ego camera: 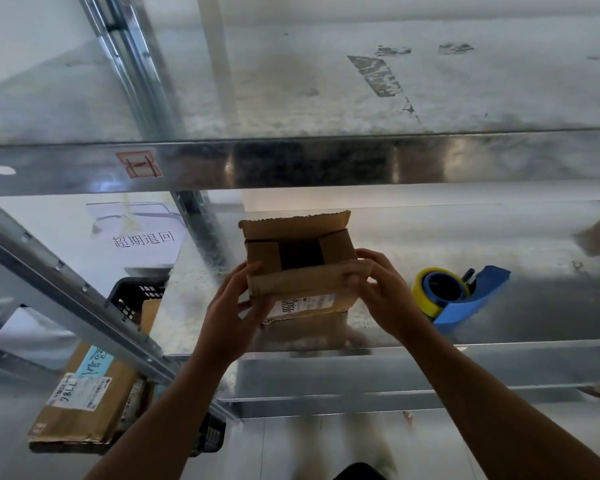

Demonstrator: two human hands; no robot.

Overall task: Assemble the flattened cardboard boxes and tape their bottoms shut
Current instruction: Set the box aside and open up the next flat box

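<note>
We have the small cardboard box (pixel 300 268) squared up on the metal shelf (pixel 499 306), our left hand (pixel 236 306) and right hand (pixel 378 292) gripping its near corners and folding the front flap (pixel 305 280) over the two side flaps. Next, we judge, the back flap comes down, then the tape dispenser (pixel 458 294), lying just right.

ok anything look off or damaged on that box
Yes. The box gripped by the left hand and right hand looks reused: its far flap has a ragged, torn edge, and the label on the near side looks torn.
</note>
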